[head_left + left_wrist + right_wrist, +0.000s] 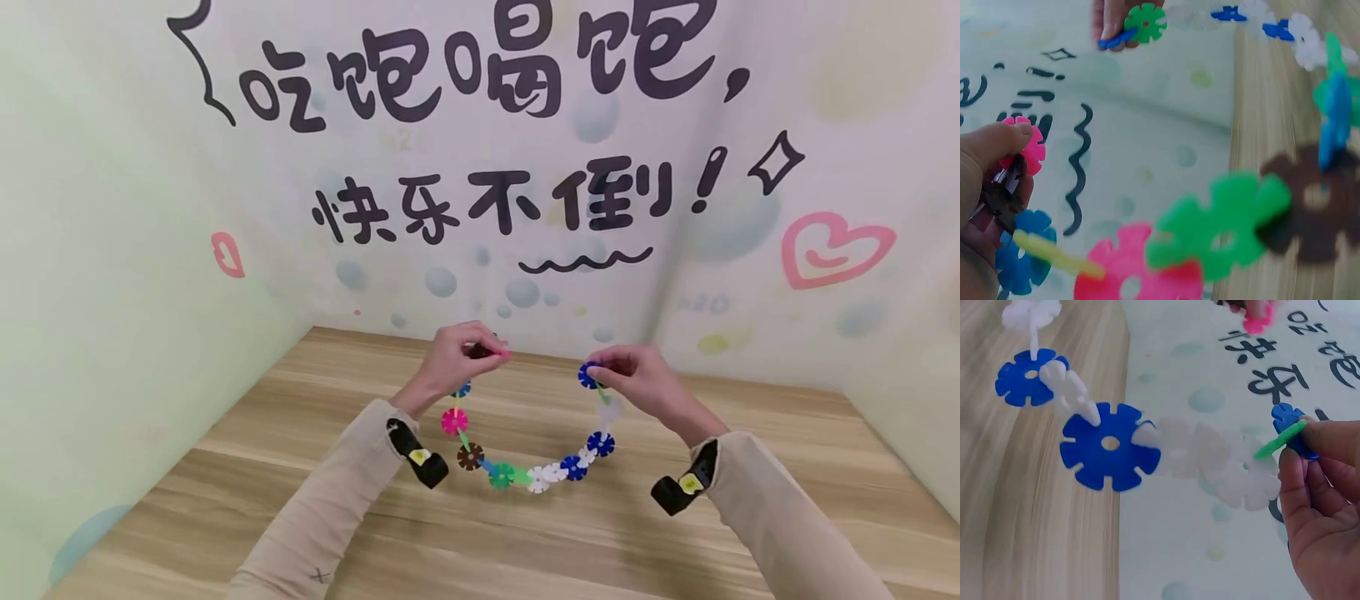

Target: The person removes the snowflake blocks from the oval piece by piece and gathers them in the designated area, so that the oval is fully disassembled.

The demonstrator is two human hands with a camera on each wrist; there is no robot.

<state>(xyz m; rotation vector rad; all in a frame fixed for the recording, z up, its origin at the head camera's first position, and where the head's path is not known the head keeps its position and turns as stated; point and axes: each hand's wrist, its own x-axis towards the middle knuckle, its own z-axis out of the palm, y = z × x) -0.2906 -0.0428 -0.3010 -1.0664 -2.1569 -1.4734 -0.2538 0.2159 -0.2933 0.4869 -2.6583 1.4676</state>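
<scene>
Evidently both arms reach forward over the desk [247,467], the two hands level with each other and well apart; between them hangs a chain of slotted plastic discs [501,476], its middle sagging in a curve toward the near side – whether its lowest part touches the wood cannot be told. The left hand [465,354] pinches a pink disc [1035,152] with its thumb on the face, the thumb pointing toward the other hand; dark brown pieces [1004,203] sit just below, by the curled fingers, and a blue disc [1025,262] follows. The right hand [641,379] grips a dark blue disc [587,374] between thumb and fingers – a green piece [1280,439] slots into it beside the thumb; pale discs [1244,472] come next along the chain.
</scene>
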